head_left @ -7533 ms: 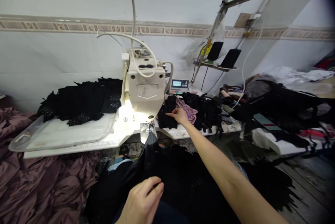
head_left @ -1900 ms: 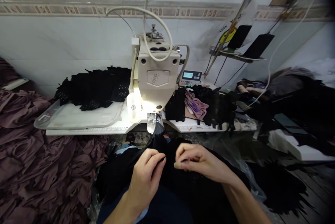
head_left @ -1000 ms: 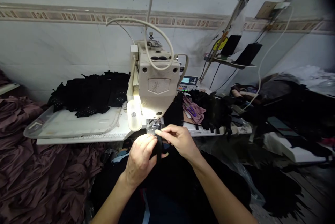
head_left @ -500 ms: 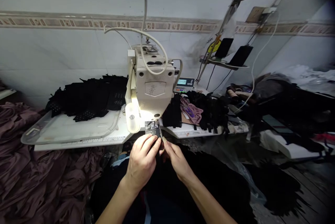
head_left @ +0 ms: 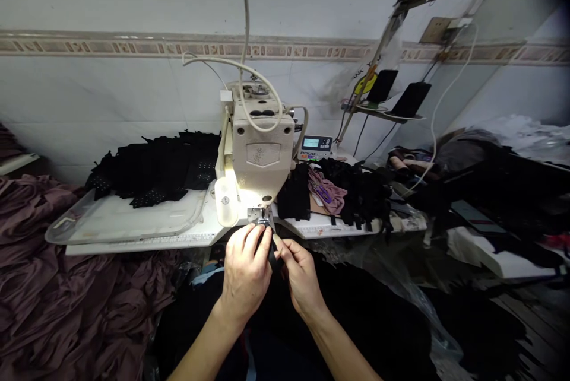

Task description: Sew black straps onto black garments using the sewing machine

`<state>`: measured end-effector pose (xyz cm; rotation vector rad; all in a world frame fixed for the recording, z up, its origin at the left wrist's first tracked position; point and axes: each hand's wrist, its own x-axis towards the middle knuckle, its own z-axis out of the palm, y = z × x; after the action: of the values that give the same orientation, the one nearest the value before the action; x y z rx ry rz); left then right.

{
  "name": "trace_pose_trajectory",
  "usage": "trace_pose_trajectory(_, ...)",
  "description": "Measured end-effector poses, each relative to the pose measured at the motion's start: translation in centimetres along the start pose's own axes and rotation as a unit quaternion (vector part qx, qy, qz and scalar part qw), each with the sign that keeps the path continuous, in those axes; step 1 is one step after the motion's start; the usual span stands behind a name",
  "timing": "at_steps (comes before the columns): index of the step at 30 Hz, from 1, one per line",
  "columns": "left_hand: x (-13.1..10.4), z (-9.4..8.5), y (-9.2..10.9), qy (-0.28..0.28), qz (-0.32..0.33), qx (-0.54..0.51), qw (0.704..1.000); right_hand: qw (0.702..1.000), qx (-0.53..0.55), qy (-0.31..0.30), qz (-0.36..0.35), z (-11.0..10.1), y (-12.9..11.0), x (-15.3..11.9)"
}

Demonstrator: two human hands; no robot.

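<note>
Pale tiles (head_left: 133, 90) with a patterned border backed a white table (head_left: 146, 244), where, in the head view, a sewing machine (head_left: 262, 158) stood with its lamp lit. At the table's front edge, just before the machine's presser foot (head_left: 263, 221), lay a narrow black strip (head_left: 272, 257), its near end hanging toward the lap. The left hand (head_left: 246, 268) had its fingers close together over the strip, nearly at the foot; the thumb was hidden, so how far that grip was closed could not be told. The right hand (head_left: 299, 271) held the strip's right side in a nearly closed grip between thumb and forefinger.

The strip looked lined up at the foot, though any stitching was hidden by the fingers, and some length remained on the near side. Black pieces (head_left: 155, 170) lay over a clear tray (head_left: 133, 224) toward the table's left end; more black cloth (head_left: 363, 191) and a mauve bundle (head_left: 329, 191) lay right of the machine. Which piles were finished could not be told. Dark cloth (head_left: 356, 310) covered the lap.
</note>
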<state>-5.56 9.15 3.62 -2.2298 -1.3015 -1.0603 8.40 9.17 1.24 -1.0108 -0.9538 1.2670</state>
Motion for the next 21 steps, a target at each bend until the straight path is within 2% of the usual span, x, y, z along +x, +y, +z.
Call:
trace_pose_trajectory(4, -0.3, 0.0, -0.1, 0.0, -0.022, -0.055, 0.998, 1.0, -0.006, 0.003, 0.016, -0.5, 0.2, 0.6)
trace_pose_trajectory(7, -0.8, -0.7, -0.1, 0.004, -0.059, -0.116, 0.991, 1.0, -0.01, 0.011, 0.017, -1.4, 0.0, 1.2)
trace_pose_trajectory(9, -1.1, -1.6, -0.3, 0.011, -0.1, -0.148, 0.984, 0.999, -0.033, 0.031, -0.004, -1.9, -0.2, 1.2)
trace_pose_trajectory(11, -1.2, -2.5, -0.9, 0.005, -0.172, -0.192, 0.966, 0.996, -0.067, 0.056, -0.035, -2.2, -0.4, 0.7)
trace_pose_trajectory(13, -0.9, -3.2, -2.0, -0.04, -0.273, -0.269, 0.923, 0.993, -0.096, 0.054, -0.05, -1.9, -0.5, -0.3)
trace_pose_trajectory(15, -0.3, -3.6, -3.1, -0.103, -0.352, -0.363, 0.856, 0.993, -0.109, 0.008, -0.041, -1.2, -0.4, -1.3)
trace_pose_trajectory(17, 0.5, -3.5, -4.1, -0.149, -0.389, -0.431, 0.8, 0.994, -0.097, -0.05, -0.014, -0.3, -0.2, -1.9)
trace_pose_trajectory(18, 0.8, -3.3, -4.3, -0.16, -0.396, -0.453, 0.782, 0.994, -0.084, -0.072, 0.003, 0.0, -0.1, -2.0)
trace_pose_trajectory(21, 1.1, -2.6, -4.4, -0.161, -0.406, -0.492, 0.753, 0.994, -0.046, -0.094, 0.038, 0.6, -0.1, -1.6)
